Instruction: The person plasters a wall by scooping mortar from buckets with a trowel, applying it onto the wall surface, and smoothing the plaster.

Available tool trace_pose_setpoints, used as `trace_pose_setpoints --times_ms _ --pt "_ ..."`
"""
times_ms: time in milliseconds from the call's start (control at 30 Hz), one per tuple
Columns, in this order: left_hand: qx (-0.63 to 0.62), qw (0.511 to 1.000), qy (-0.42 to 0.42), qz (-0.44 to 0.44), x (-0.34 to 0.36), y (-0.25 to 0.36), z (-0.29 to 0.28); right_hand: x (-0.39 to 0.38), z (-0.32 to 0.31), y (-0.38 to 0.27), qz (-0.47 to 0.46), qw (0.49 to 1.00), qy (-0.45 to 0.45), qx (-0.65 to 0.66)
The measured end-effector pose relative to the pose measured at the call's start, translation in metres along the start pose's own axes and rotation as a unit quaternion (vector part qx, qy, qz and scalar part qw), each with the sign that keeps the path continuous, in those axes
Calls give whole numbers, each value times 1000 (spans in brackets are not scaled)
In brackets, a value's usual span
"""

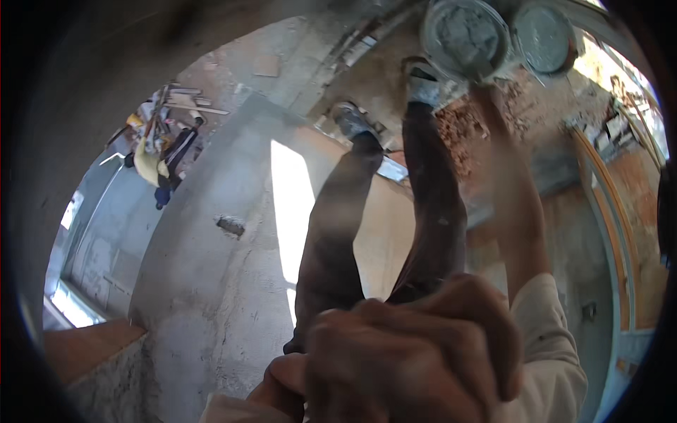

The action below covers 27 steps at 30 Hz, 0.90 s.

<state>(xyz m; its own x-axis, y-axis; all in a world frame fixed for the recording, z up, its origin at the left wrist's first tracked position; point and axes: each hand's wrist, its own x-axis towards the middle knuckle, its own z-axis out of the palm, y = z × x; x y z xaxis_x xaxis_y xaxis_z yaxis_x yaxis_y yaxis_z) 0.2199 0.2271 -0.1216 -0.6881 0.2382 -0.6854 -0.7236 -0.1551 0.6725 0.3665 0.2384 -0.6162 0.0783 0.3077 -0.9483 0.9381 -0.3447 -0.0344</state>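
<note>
My left hand (409,352) fills the lower middle, close up and blurred, its fingers curled tight. Whatever lies inside that fist is hidden. My right arm, in a light sleeve (546,331), stretches up the right side. At its end my right hand (486,102) is smeared by motion beside the rim of a bucket (427,42). Grey mortar (469,35) sits in that bucket, rough and lumpy on top. I cannot make out whether the right hand holds anything.
A second bucket (544,39) with greyish contents stands beside the first. Broken brick rubble (458,137) lies below them. Two legs in dark trousers (434,190) cross the middle, with dusty shoes. A person in yellow (148,163) is at the left near piled boards.
</note>
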Motion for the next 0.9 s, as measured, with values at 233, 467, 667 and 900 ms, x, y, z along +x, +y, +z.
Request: trace_pose_setpoints --times_ms 233,467,667,900 --pt "18 994 -112 -6 30 -19 -43 45 -54 -2 -55 974 57 212" --pt "214 857 -420 -209 64 42 -167 -72 -79 51 -248 924 125 264" --pt "647 700 -273 -133 44 110 -199 -226 -103 -12 -389 850 163 314" --pt "598 764 -238 45 34 182 -248 -530 -116 -138 -440 731 -109 510"
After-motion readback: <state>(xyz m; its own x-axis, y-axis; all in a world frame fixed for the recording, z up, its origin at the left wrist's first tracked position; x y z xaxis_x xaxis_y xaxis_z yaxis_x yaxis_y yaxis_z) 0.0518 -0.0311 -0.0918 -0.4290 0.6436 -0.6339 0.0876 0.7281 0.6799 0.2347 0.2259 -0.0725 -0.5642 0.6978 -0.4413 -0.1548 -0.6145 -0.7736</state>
